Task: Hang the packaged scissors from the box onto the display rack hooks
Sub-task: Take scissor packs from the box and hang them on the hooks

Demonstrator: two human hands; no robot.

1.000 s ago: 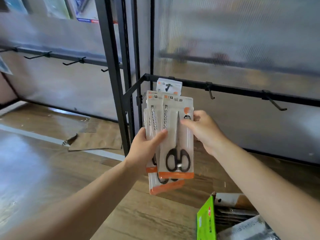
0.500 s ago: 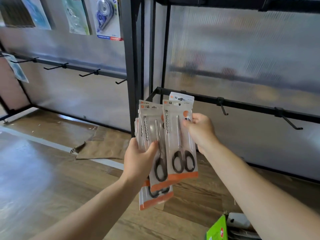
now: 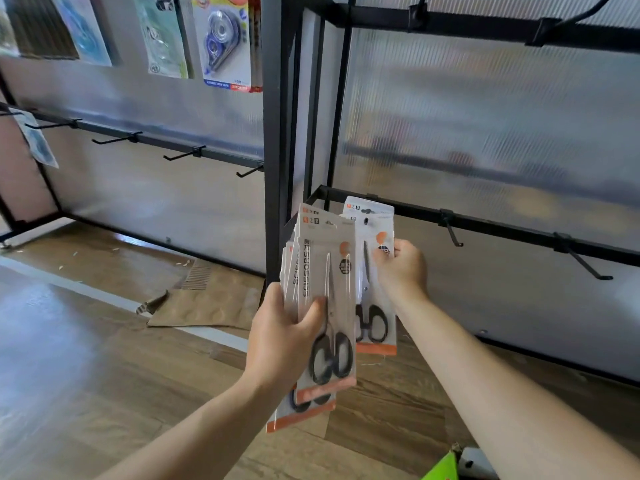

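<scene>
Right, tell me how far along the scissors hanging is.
Done: one white-and-orange scissors pack seems hung on the black lower rail's leftmost hook. In hand: the right hand pinches a single pack in front of it; the left hand grips a fanned stack of packs. Left: that stack, with two black wire hooks bare to the right.

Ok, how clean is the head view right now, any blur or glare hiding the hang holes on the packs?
Head view: the pack in the right hand is sharp, its hang hole visible; the stack in the left hand has mild plastic sheen, print readable; glare washes the floor at left; the hung items top left are smeared.
</scene>
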